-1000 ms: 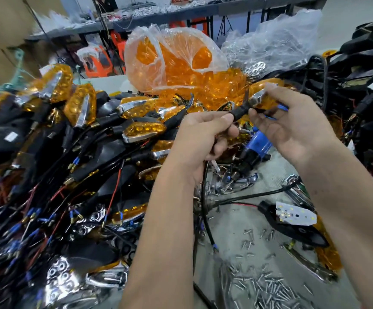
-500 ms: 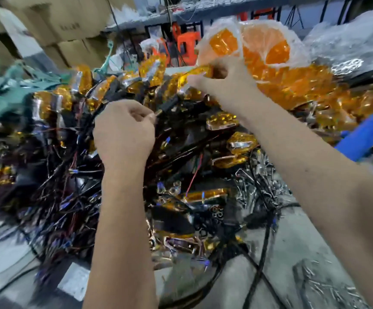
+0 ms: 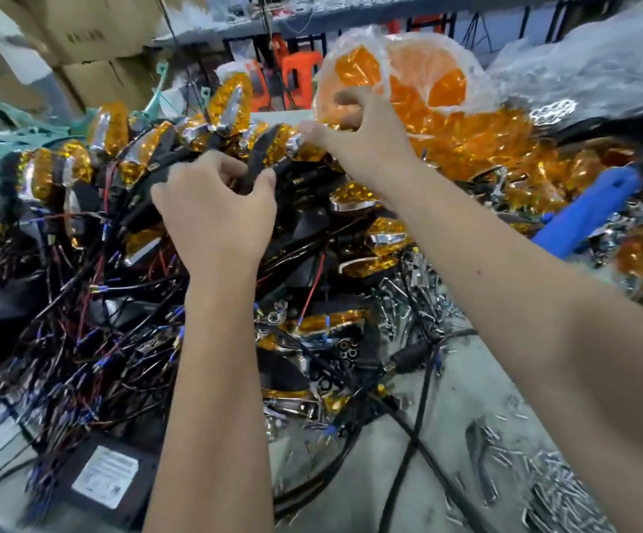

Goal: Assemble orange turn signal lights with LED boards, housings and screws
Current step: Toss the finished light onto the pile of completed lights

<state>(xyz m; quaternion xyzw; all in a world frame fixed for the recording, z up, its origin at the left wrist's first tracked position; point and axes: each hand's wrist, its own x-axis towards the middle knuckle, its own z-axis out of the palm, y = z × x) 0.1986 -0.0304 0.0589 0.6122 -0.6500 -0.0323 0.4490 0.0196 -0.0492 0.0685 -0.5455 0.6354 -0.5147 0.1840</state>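
Head cam: our left hand (image 3: 216,209) pinches the black stem of a turn signal (image 3: 273,148) atop the heap of finished lights (image 3: 127,167). Our right hand (image 3: 354,136) grips its orange lens end, fingers curled, just below the bag of lenses (image 3: 419,82).

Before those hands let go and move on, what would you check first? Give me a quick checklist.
1. Left hand has hold of the black stem of the finished orange turn signal light: ok, thumb and fingers curl round it.
2. Right hand steadies the light's chrome end: ok, fingertips pinch it.
3. Light lined up with the row of finished orange lights on the heap: ok.
4. Light seated firmly on the heap: cannot tell.
5. Blue-handled screwdriver within reach: ok, lying to the right.
6. Loose silver screws available: ok, scattered on the grey bench.
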